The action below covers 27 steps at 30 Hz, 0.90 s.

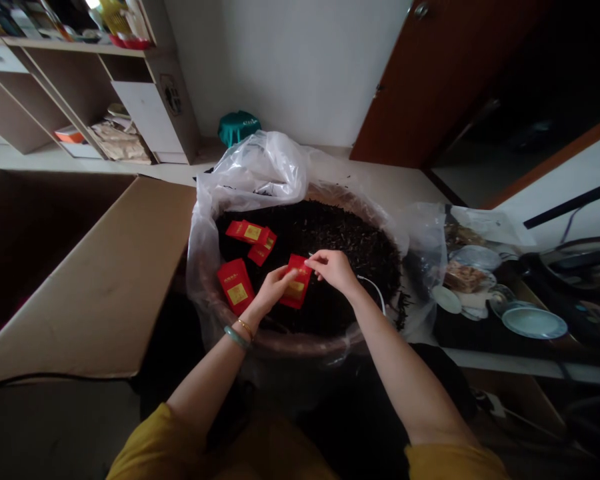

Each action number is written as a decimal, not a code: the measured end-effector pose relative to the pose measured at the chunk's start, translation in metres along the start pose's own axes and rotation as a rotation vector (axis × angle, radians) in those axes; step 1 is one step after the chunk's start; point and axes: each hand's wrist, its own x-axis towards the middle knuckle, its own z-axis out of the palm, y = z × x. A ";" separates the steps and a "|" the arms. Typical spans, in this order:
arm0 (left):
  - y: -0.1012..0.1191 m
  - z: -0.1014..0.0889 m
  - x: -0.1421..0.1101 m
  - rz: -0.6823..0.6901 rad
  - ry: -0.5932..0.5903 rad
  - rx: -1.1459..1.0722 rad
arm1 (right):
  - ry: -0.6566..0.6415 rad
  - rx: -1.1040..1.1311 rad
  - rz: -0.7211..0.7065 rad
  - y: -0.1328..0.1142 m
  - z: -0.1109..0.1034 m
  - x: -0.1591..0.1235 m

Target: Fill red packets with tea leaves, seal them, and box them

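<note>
A round basket (300,343) lined with a clear plastic bag (260,170) holds a heap of dark loose tea leaves (340,247). Both my hands hold one small red packet (297,287) with a gold label over the leaves. My left hand (273,287) grips its lower left side, and my right hand (333,267) pinches its top edge. Another red packet (236,285) lies at the basket's left rim. A few more red packets (253,237) lie on the leaves behind it.
A large open cardboard box (90,280) stands to the left. To the right a dark tray (480,320) carries small cups, lids and plates (534,322). Shelves (80,87) line the far left wall. A brown door (445,73) stands behind.
</note>
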 end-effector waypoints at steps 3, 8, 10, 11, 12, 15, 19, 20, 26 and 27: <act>-0.002 -0.002 0.003 0.048 0.098 0.019 | 0.044 0.277 0.094 0.000 0.000 0.004; 0.005 -0.017 0.018 0.303 0.512 -0.371 | 0.010 0.448 0.120 -0.003 -0.002 0.003; 0.009 -0.023 0.021 0.321 0.497 -0.492 | -0.002 0.444 0.135 -0.003 -0.002 0.002; 0.011 -0.025 0.022 0.320 0.473 -0.511 | -0.011 0.438 0.146 -0.002 -0.002 0.002; 0.013 -0.027 0.022 0.319 0.452 -0.504 | -0.021 0.429 0.156 -0.002 -0.001 0.002; 0.016 -0.042 0.018 0.334 0.450 -0.307 | -0.066 0.383 0.176 0.000 -0.001 0.002; 0.022 -0.079 0.007 0.279 0.684 0.522 | -0.115 0.300 0.172 0.000 0.000 0.002; 0.024 -0.088 0.003 0.227 0.682 0.788 | -0.127 0.286 0.170 0.000 0.001 0.002; 0.027 -0.099 -0.019 -0.076 0.398 1.597 | -0.167 0.235 0.161 -0.001 0.004 -0.001; 0.027 -0.097 -0.021 -0.074 0.416 1.626 | -0.167 0.229 0.157 0.000 0.004 -0.001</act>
